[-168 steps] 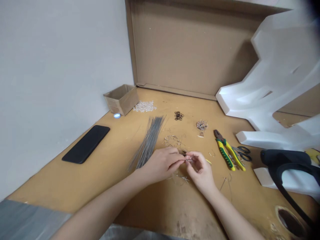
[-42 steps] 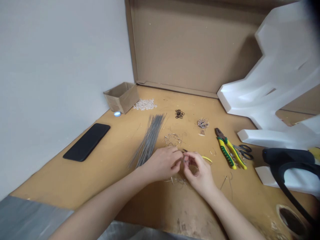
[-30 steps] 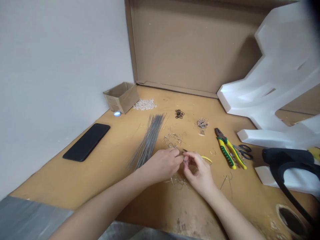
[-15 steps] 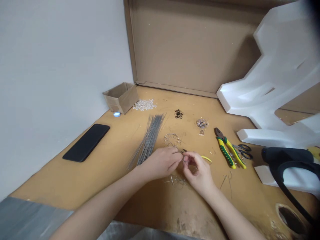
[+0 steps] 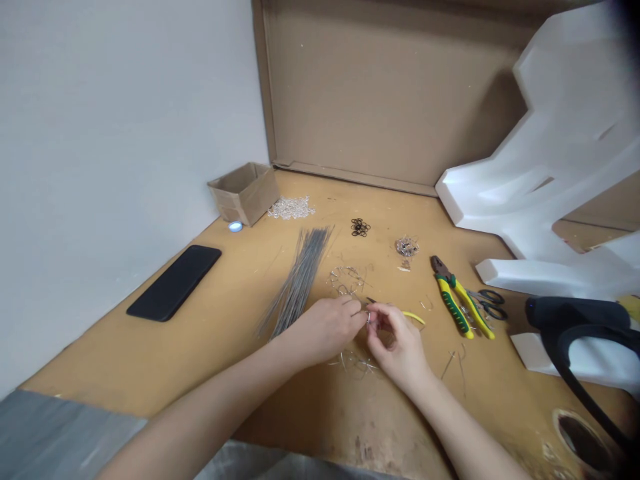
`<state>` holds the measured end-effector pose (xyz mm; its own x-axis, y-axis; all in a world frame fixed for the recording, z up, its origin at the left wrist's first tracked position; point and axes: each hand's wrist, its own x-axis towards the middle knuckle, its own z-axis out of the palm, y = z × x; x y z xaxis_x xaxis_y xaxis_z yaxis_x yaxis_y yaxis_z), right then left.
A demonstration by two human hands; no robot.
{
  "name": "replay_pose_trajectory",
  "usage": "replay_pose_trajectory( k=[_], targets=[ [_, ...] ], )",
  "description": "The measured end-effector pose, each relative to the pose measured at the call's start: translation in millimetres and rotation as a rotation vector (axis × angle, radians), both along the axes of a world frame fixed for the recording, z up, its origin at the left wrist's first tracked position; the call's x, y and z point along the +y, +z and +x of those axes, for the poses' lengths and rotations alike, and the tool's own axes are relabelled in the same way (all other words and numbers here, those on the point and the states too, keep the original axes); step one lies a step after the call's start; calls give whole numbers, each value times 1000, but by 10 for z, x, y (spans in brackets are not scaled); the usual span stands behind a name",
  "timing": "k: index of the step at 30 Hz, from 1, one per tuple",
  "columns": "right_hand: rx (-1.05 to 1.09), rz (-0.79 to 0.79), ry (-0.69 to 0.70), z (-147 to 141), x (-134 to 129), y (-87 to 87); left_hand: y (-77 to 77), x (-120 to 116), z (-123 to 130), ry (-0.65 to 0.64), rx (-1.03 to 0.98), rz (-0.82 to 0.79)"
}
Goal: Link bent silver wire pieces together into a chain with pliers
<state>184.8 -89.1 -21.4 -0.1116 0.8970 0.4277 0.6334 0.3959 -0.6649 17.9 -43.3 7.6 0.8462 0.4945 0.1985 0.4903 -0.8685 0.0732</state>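
Observation:
My left hand (image 5: pixel 336 327) and my right hand (image 5: pixel 400 347) meet over the middle of the table. Between their fingertips is a small, shiny piece of bent wire (image 5: pixel 369 318). My right thumb and forefinger pinch it, while the curled left fingers close on it from the other side; its exact shape is partly hidden. Behind the right hand lies a tool with a yellow handle (image 5: pixel 414 317), mostly covered. Bent wire pieces (image 5: pixel 345 280) lie just beyond the hands, and more wire scraps (image 5: pixel 356 363) lie below them. A bundle of straight grey wires (image 5: pixel 303 283) rests left of the hands.
Green-and-yellow pliers (image 5: pixel 457 300) and black-handled scissors (image 5: pixel 493 305) lie to the right, near white foam (image 5: pixel 540 273). Farther back are black rings (image 5: pixel 360 227), a wire heap (image 5: pixel 407 246), clear small pieces (image 5: pixel 291 207) and a cardboard box (image 5: pixel 245 195). A black phone-like slab (image 5: pixel 175 283) lies left.
The view has shifted very slightly. Both hands stay together around the small wire piece, with the left hand turned a little; the things on the table lie as before.

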Motion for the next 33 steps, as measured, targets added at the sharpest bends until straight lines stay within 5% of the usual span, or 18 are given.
replay_pose_trajectory(
  k=[33],
  targets=[
    [-72, 5, -41, 35, 12, 26, -19, 17, 44, 32, -18, -107]
  ],
)
